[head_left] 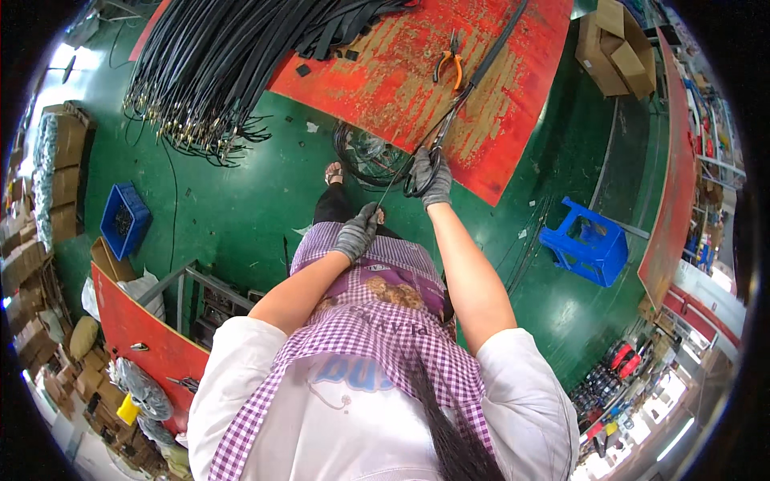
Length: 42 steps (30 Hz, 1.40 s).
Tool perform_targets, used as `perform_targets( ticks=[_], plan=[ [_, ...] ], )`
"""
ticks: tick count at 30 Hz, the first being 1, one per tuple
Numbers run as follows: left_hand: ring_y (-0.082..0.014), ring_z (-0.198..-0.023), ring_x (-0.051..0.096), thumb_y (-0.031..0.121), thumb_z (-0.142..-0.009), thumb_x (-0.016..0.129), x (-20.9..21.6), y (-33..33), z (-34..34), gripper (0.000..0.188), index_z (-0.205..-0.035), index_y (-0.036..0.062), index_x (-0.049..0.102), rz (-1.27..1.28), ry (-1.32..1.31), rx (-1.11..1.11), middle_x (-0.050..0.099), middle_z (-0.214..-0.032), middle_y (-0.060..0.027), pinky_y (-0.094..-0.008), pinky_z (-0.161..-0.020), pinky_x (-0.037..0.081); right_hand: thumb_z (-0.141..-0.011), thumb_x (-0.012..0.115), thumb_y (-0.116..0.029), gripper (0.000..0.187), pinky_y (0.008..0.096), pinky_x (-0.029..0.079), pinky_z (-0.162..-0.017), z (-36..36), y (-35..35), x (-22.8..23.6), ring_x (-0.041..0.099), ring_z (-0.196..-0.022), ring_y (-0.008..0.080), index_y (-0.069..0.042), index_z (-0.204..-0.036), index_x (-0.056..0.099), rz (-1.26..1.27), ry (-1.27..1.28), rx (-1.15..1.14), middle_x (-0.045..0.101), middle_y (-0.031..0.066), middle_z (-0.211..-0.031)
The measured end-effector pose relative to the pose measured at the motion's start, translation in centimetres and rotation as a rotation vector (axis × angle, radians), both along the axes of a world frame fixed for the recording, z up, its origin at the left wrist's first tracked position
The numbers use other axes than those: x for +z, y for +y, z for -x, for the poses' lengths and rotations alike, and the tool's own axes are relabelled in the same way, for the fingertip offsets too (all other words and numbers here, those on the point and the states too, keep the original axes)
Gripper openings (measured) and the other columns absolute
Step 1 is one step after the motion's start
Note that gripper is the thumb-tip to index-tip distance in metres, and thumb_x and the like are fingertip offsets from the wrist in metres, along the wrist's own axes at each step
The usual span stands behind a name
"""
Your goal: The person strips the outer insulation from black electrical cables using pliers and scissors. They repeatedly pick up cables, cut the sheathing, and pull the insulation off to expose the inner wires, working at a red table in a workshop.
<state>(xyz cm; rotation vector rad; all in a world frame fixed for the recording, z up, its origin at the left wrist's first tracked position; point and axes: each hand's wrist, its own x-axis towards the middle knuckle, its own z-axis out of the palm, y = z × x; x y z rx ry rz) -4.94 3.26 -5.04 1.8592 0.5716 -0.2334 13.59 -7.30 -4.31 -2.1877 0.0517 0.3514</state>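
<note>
both left grip (358,233) and right grip (432,177) hold dark cable (474,82) at a scuffed red table (513,104) over green floor (257,196)

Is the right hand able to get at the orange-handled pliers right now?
Probably, with a stretch: the pliers lie uncovered on the red table, beside the black cable. But the right hand seems closed on that cable, so may need freeing first.

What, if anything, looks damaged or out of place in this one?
The red tabletop looks damaged: its red surface is worn away in broad, rough streaks, showing brownish material underneath. A small white scrap also lies loose on the green floor, like stray litter.
</note>
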Motion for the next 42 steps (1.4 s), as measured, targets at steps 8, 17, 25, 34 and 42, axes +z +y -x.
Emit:
perform_targets(
  ticks=[8,17,25,34,42],
  plan=[
    [-0.0329,-0.074,0.054,0.02,-0.082,0.041,1.6,-0.7,-0.4,0.025,-0.105,0.0108,0.048,0.154,-0.021,0.189,0.056,-0.083,-0.017,-0.0361,-0.064,0.042,-0.078,0.044,-0.035,0.037,0.0421,0.04,-0.069,0.3,0.2,1.8,0.05,-0.083,0.0383,-0.001,-0.092,0.049,0.192,-0.164,0.172,0.053,0.0229,-0.086],
    [-0.0141,-0.057,0.048,0.02,-0.083,0.044,3.2,-1.2,-1.8,0.023,-0.102,0.0061,0.049,0.235,-0.089,0.141,0.053,-0.067,-0.0051,-0.0268,-0.053,0.041,-0.076,0.047,-0.032,0.033,0.0391,0.041,-0.064,-0.7,0.7,2.8,0.053,-0.074,0.0347,-0.001,-0.087,0.05,0.238,-0.014,0.175,0.055,0.0206,-0.077],
    [-0.013,-0.049,0.045,0.022,-0.082,0.046,6.5,-2.2,-4.0,0.022,-0.098,0.0079,0.052,0.232,0.101,0.165,0.051,-0.061,-0.0038,-0.0265,-0.048,0.039,-0.073,0.055,-0.036,0.032,0.0314,0.038,-0.052,0.5,0.9,2.1,0.045,-0.055,0.0159,-0.004,-0.076,0.05,-0.199,0.13,-0.128,0.049,0.0064,-0.06],
    [-0.0109,-0.044,0.045,0.025,-0.083,0.044,6.0,-2.2,-4.6,0.024,-0.096,0.0069,0.053,0.425,0.159,0.188,0.051,-0.058,-0.0039,-0.025,-0.041,0.036,-0.075,0.054,-0.038,0.032,0.0299,0.039,-0.049,0.9,1.2,3.1,0.046,-0.053,0.0137,-0.006,-0.076,0.049,-0.351,0.26,-0.243,0.048,0.0037,-0.06],
    [-0.0257,-0.067,0.051,0.018,-0.081,0.042,6.5,-2.1,-4.1,0.024,-0.101,0.0042,0.047,0.035,-0.141,-0.105,0.051,-0.078,-0.0147,-0.0338,-0.058,0.042,-0.079,0.045,-0.036,0.037,0.0316,0.042,-0.069,0.6,-0.4,1.1,0.053,-0.074,0.0195,-0.002,-0.094,0.049,-0.04,0.007,-0.03,0.055,0.0125,-0.077]
  ],
)
